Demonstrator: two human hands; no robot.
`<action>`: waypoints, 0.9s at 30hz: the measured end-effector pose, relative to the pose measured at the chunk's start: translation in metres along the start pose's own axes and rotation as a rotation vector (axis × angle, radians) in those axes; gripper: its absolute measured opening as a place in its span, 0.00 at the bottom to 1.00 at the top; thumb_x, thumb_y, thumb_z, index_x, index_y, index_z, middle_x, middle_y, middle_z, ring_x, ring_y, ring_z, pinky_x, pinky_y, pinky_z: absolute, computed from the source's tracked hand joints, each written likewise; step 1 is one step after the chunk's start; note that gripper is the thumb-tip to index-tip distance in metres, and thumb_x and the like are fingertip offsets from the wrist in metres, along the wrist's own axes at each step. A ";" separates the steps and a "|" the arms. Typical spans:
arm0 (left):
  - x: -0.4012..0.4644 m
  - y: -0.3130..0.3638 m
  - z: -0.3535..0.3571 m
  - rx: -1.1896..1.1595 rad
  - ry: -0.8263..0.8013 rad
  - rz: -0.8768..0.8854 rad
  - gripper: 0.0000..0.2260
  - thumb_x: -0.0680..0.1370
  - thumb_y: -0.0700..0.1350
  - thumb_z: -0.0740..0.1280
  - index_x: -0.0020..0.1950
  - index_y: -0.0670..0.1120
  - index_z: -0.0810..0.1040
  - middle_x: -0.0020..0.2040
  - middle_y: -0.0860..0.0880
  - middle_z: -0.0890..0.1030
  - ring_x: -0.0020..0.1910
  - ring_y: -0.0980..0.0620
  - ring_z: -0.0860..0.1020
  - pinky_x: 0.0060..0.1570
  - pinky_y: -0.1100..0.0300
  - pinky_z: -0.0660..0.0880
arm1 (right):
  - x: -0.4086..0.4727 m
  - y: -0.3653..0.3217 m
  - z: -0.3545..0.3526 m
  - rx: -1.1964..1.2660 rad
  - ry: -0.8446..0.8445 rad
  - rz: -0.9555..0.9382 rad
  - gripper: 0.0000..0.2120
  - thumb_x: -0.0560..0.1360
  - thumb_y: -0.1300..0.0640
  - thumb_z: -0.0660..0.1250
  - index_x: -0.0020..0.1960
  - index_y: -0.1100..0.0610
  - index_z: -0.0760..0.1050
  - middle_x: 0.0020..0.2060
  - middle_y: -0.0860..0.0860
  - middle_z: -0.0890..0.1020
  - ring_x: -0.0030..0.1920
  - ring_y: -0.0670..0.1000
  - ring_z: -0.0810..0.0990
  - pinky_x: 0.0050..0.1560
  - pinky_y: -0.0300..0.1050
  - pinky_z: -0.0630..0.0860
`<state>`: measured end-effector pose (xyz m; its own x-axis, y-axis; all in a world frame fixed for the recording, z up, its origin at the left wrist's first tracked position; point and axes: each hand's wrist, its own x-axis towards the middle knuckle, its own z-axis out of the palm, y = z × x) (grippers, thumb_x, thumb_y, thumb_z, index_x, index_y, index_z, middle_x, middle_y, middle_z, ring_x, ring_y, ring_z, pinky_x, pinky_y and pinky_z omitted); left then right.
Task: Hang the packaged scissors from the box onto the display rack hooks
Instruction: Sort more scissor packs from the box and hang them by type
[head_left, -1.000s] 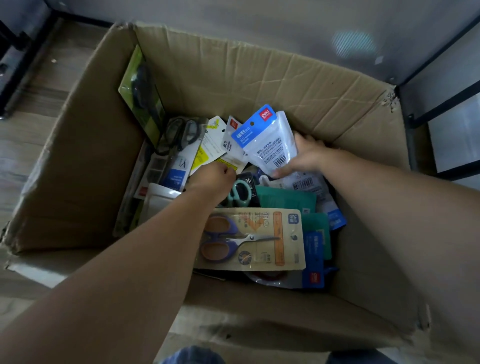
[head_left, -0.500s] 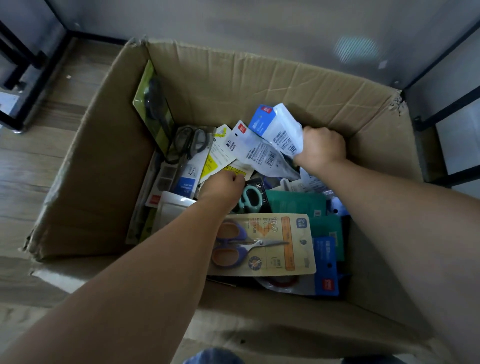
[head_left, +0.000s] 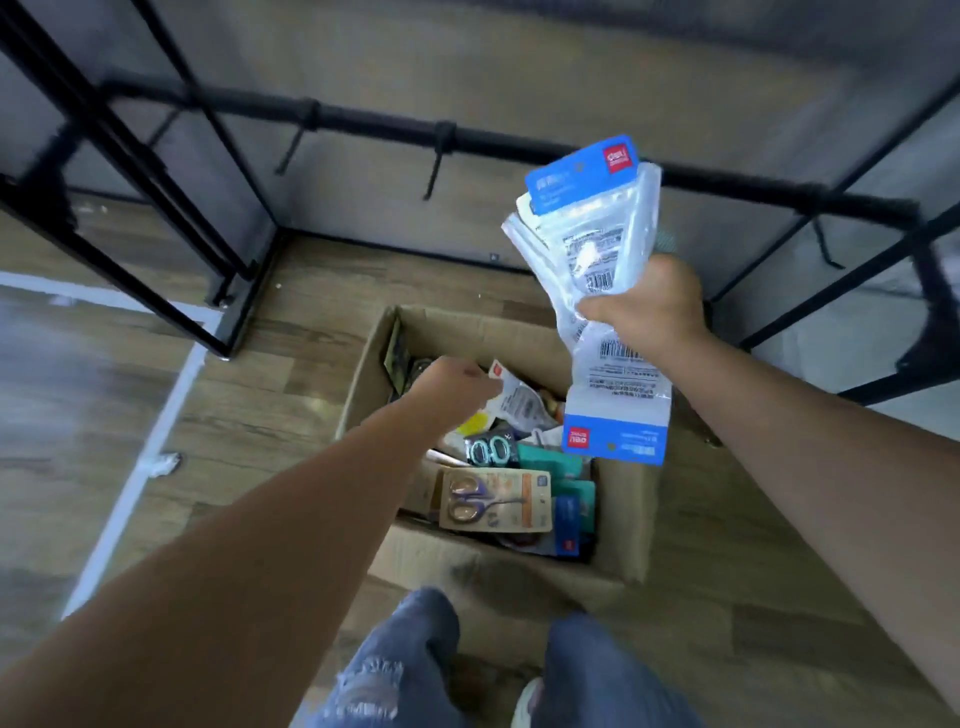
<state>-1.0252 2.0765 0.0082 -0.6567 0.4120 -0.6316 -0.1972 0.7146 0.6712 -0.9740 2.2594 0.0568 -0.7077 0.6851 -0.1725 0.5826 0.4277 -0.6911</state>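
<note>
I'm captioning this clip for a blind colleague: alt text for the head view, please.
A person's right hand holds a bunch of clear blue-topped packets above an open cardboard box of packaged scissors, while the left hand reaches into it; a black display rack stands behind.

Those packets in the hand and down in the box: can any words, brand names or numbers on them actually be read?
"deli": white on the red logo square of the upper packet in the right hand.
"deli", upside down: red square on the lower packet.
Barcodes and small print on both: too blurred to read.
Scissors card and the other packs in the box: unreadable.
</note>
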 end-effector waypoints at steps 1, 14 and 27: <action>-0.029 0.027 -0.014 -0.087 -0.008 0.032 0.06 0.77 0.44 0.68 0.43 0.43 0.77 0.38 0.45 0.77 0.36 0.51 0.73 0.35 0.64 0.70 | -0.012 -0.029 -0.027 0.092 -0.008 0.012 0.12 0.62 0.56 0.77 0.44 0.55 0.79 0.41 0.52 0.82 0.44 0.54 0.82 0.40 0.44 0.76; -0.328 0.307 -0.157 -0.514 -0.171 0.256 0.28 0.65 0.67 0.66 0.61 0.56 0.76 0.60 0.54 0.80 0.63 0.50 0.73 0.69 0.40 0.58 | -0.153 -0.309 -0.312 0.632 -0.123 -0.291 0.13 0.63 0.67 0.76 0.40 0.53 0.79 0.32 0.44 0.84 0.33 0.45 0.83 0.31 0.36 0.77; -0.419 0.389 -0.190 -0.856 -0.403 0.446 0.29 0.66 0.58 0.68 0.64 0.46 0.76 0.57 0.41 0.82 0.53 0.42 0.81 0.50 0.49 0.79 | -0.197 -0.388 -0.384 0.859 0.174 -0.340 0.09 0.71 0.45 0.72 0.37 0.48 0.76 0.26 0.40 0.80 0.29 0.42 0.80 0.27 0.34 0.75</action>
<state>-0.9648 2.0747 0.6082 -0.5360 0.8104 -0.2366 -0.5497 -0.1223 0.8264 -0.9066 2.1849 0.6285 -0.6757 0.7113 0.1935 -0.1885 0.0870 -0.9782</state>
